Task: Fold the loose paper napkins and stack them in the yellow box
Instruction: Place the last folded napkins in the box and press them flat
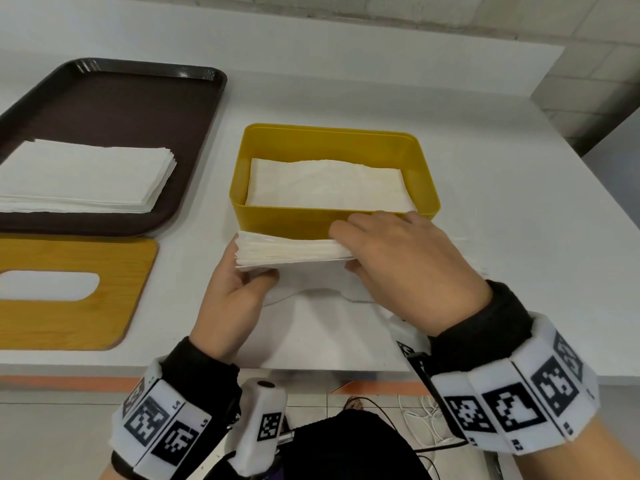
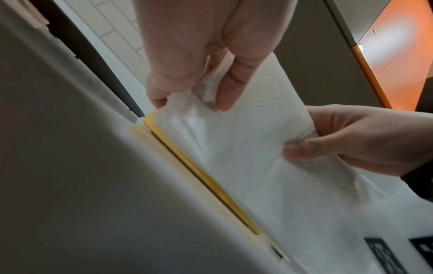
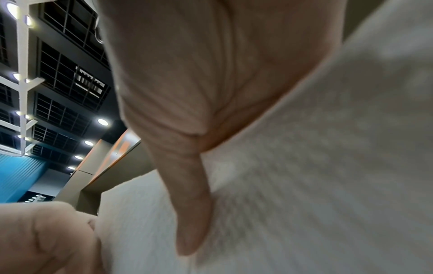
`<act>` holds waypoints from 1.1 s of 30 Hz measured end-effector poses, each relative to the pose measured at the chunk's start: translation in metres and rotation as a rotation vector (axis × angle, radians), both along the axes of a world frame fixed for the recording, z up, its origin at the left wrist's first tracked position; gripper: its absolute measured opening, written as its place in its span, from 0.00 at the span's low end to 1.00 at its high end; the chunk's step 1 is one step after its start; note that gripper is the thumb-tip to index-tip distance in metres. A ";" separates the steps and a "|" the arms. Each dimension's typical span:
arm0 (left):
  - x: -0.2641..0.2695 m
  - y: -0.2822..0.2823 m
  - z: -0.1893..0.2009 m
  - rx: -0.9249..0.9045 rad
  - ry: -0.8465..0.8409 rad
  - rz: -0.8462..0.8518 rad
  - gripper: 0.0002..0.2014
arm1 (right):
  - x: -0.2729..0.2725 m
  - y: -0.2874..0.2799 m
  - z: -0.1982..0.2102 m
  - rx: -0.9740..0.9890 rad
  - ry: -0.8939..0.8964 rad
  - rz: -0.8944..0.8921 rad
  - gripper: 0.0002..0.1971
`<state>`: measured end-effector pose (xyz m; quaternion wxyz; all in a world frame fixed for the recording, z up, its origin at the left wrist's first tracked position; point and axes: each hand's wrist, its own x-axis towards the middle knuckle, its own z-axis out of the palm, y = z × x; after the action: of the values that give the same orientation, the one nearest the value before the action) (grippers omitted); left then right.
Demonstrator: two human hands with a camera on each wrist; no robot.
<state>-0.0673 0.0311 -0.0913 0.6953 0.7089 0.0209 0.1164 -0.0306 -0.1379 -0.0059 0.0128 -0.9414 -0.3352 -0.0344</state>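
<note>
While both hands work just in front of the yellow box (image 1: 332, 188), the bundle of folded napkins (image 1: 287, 252) sits lifted between them, its near layer drooping down toward the white table (image 1: 502, 202). The person's left hand (image 1: 235, 292) pinches the bundle's left end, thumb on the near side and fingers behind. The right hand (image 1: 398, 258) clamps the right end, fingers draped over the top and thumb tucked underneath, as the right wrist view shows against the soft paper.

This is feather-light stuff, thin embossed tissue, limp and quick to crease or tear, so it looks like a job for a broad, gentle squeeze at both short ends; a grip on one corner alone would likely let the layers fan out and slide apart. From the left wrist view the sheet wrinkles wherever a fingertip bites in.

Looks-wise: plain white, dimpled texture, many thin leaves stacked, edges roughly squared on the left.

Past the bundle, inside the yellow box, a layer of white napkins (image 1: 325, 183) already lies flat, slightly rumpled on top, with room above it. The step in hand seems to be carrying this bundle over the box's near wall.

Left of the box, a wooden lid with an oval slot (image 1: 114, 299) lies near, and beyond it a brown tray (image 1: 138, 98) carries a neat pile of loose napkins (image 1: 83, 174) awaiting folding.
</note>
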 end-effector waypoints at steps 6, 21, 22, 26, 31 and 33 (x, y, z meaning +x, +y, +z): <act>0.003 -0.005 0.003 -0.003 -0.047 0.024 0.16 | 0.000 0.003 -0.001 -0.082 0.087 0.045 0.13; 0.000 -0.001 0.006 -0.029 -0.013 0.011 0.10 | 0.006 -0.019 0.006 -0.138 0.148 -0.072 0.15; 0.000 -0.001 0.007 -0.035 -0.020 0.014 0.08 | 0.006 -0.022 0.009 -0.140 0.145 -0.081 0.15; 0.001 -0.001 0.007 -0.064 -0.021 0.009 0.06 | 0.011 -0.034 0.015 -0.155 0.114 -0.125 0.16; 0.002 -0.003 0.001 -0.008 -0.009 -0.039 0.18 | 0.006 -0.026 0.008 -0.119 0.149 -0.086 0.12; 0.004 -0.003 0.001 -0.044 -0.017 -0.036 0.20 | 0.004 -0.020 0.003 -0.075 0.153 -0.057 0.12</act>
<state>-0.0637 0.0283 -0.0898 0.7127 0.6929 0.0048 0.1094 -0.0271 -0.1575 -0.0026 0.0019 -0.9503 -0.3073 0.0498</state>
